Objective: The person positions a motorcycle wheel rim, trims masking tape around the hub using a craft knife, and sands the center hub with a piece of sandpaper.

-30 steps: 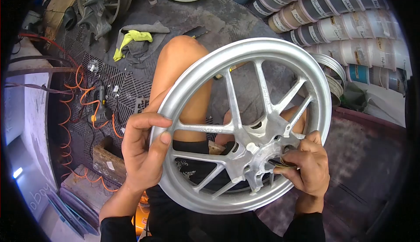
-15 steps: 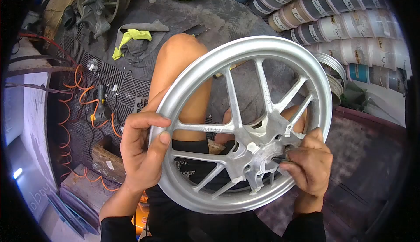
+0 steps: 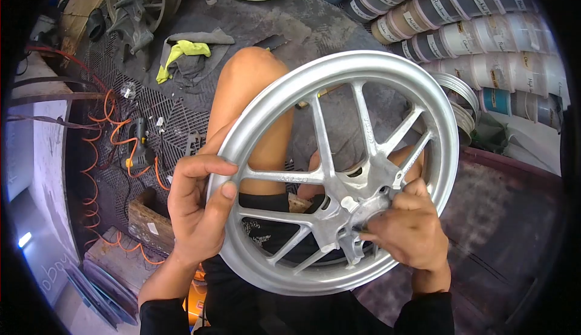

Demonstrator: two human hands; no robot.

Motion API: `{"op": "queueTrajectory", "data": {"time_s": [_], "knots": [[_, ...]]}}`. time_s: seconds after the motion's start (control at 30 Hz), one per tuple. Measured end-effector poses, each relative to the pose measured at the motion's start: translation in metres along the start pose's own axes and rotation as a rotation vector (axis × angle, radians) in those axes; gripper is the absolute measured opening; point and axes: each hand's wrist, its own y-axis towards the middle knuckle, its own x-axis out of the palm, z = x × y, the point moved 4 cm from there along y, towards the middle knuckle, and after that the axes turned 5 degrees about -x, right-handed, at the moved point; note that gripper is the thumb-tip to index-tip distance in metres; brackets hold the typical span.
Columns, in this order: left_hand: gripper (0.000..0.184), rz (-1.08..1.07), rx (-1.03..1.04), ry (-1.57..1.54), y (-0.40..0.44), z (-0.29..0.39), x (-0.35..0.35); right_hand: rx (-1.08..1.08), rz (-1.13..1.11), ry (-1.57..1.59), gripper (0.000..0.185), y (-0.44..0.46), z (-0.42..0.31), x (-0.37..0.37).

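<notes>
Held the silver wheel (image 3: 336, 191) over the lap (image 3: 263, 202), clamping its rim (image 3: 357, 64) between thumb and fingers of the left hand (image 3: 196, 208). Had the right hand (image 3: 410, 229) closed on a small thing (image 3: 364, 230), mostly hidden, at the hub's (image 3: 370, 206) right side, nearer than the left.

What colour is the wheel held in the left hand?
The wheel is silver, seen best in the head view.
</notes>
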Motion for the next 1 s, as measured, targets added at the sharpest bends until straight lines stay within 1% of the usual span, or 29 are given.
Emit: {"op": "queueTrajectory", "data": {"time_s": [0.07, 0.2, 0.23, 0.33, 0.37, 0.47, 0.5, 0.6, 0.63, 0.73, 0.77, 0.87, 0.9, 1.0], "knots": [[0.02, -0.004, 0.01, 0.0, 0.002, 0.0, 0.0, -0.007, 0.071, 0.044, 0.011, 0.002, 0.0, -0.004], [0.02, -0.014, -0.002, 0.027, 0.0, 0.002, -0.001, -0.082, -0.097, 0.038, 0.024, 0.004, -0.002, 0.011], [0.02, -0.015, 0.004, 0.025, 0.001, 0.002, -0.001, -0.105, -0.054, 0.023, 0.023, 0.004, 0.0, 0.004], [0.02, -0.02, 0.002, 0.018, -0.001, 0.002, 0.001, -0.068, -0.043, -0.042, 0.022, 0.003, 0.004, -0.001], [0.021, -0.017, 0.012, 0.019, 0.0, 0.002, 0.001, -0.097, -0.068, 0.041, 0.022, 0.005, 0.002, 0.006], [0.021, -0.013, 0.024, 0.025, 0.002, 0.002, 0.0, -0.06, 0.06, -0.007, 0.021, 0.005, 0.002, -0.008], [0.021, -0.015, 0.018, 0.025, 0.001, 0.001, 0.001, -0.06, 0.048, -0.029, 0.018, 0.009, 0.002, -0.009], [0.021, -0.011, 0.022, 0.018, 0.002, 0.002, 0.001, -0.13, -0.178, -0.005, 0.008, 0.011, -0.004, 0.003], [0.021, -0.009, 0.026, 0.011, 0.003, 0.002, 0.0, -0.132, -0.077, -0.013, 0.008, 0.01, -0.003, -0.005], [0.021, -0.017, 0.02, 0.0, 0.002, 0.002, 0.002, -0.126, -0.15, 0.007, 0.009, 0.01, -0.002, 0.003], [0.021, -0.015, 0.024, 0.008, 0.002, 0.002, 0.002, -0.153, -0.204, 0.01, 0.01, 0.01, -0.003, 0.005], [0.021, -0.015, 0.021, 0.0, 0.002, 0.001, 0.002, -0.069, -0.001, -0.026, 0.012, 0.012, -0.003, -0.012], [0.021, -0.017, 0.021, -0.008, 0.003, 0.001, 0.002, -0.161, -0.034, -0.04, 0.014, 0.011, -0.003, 0.001], [0.021, 0.005, 0.024, -0.019, 0.002, 0.001, 0.003, -0.143, -0.028, -0.022, 0.015, 0.011, -0.004, -0.004]]}}
